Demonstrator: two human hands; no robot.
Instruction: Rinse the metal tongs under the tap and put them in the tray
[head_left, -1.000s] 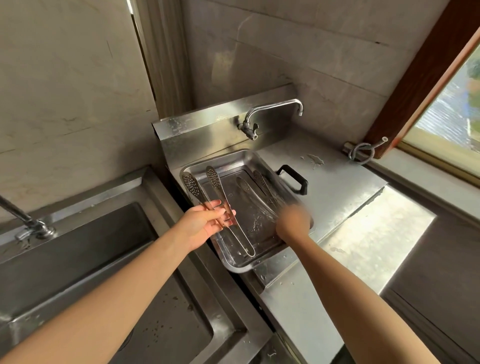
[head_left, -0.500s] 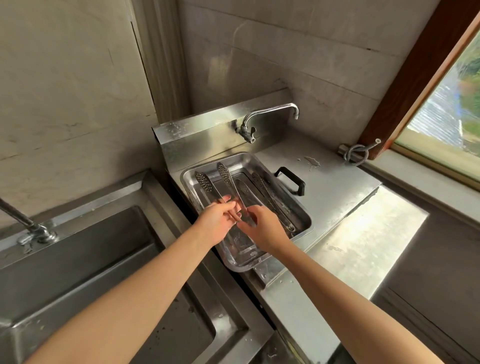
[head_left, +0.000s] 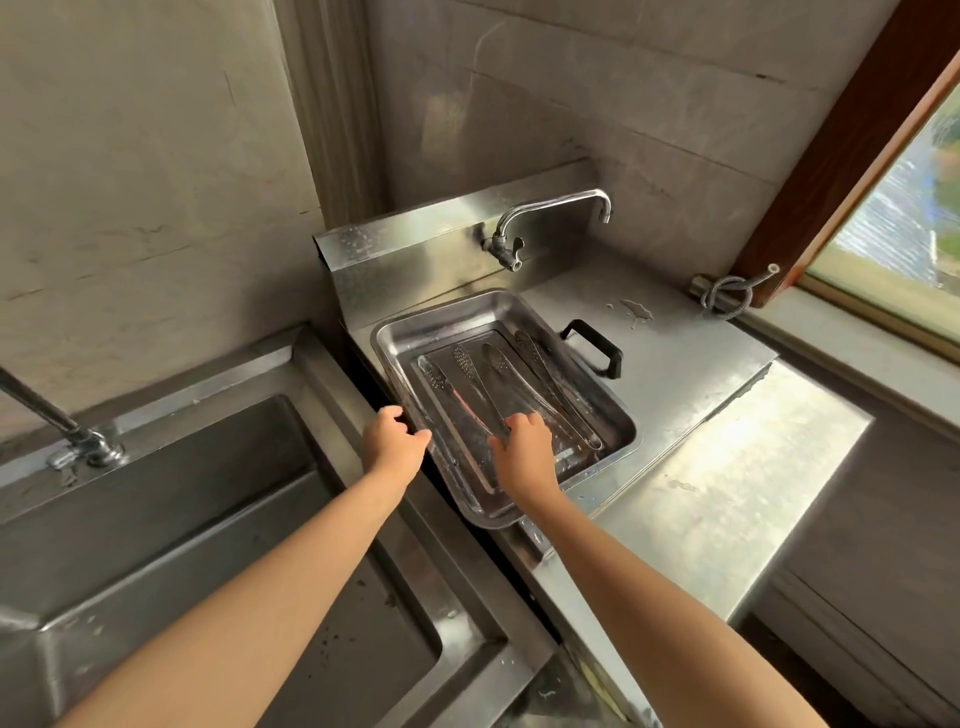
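A steel tray (head_left: 618, 410) sits on the counter below the small tap (head_left: 550, 208). Two metal tongs lie inside it. The left tongs (head_left: 457, 384) have perforated heads pointing toward the wall, and my right hand (head_left: 524, 452) reaches into the tray with its fingers curled round their arms. The right tongs (head_left: 550, 384) lie free beside them. My left hand (head_left: 392, 441) sits at the tray's left rim, fingers curled over the edge and thumb on the rim. No water runs from the tap.
A large steel sink (head_left: 182, 519) with its own tap (head_left: 78, 441) lies to the left. A black handle (head_left: 597, 348) sits on the counter right of the tray. A coiled hose (head_left: 727, 296) rests by the window sill. The steel counter (head_left: 701, 467) extends right.
The tongs held above the tray by both hands now lie in it. My left hand has let go and moved left to the tray's rim. My right hand stays on the tongs.
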